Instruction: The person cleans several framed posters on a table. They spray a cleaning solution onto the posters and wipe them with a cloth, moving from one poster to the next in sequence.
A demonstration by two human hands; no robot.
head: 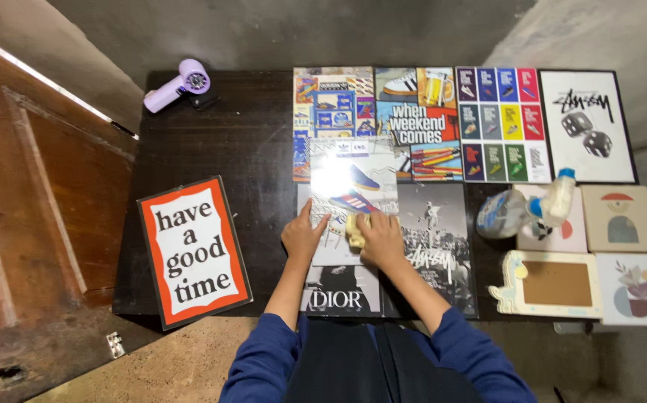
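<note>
A glossy poster with a drawn sneaker (353,179) lies in the middle of the dark table (219,142), on top of other posters. My left hand (302,236) rests flat on its lower left part, fingers spread. Beside it my right hand (381,239) presses a small pale yellow cloth (355,230) onto the poster's lower edge. A black-and-white photo poster (437,239) lies partly under my right wrist. Both arms wear blue sleeves.
A red-bordered text poster (193,250) lies at the left front. A lilac hair dryer (178,86) sits at the back left. A spray bottle (525,210) lies on its side to the right, near small art panels (620,218), an animal-shaped frame (551,283) and a dice poster (586,125).
</note>
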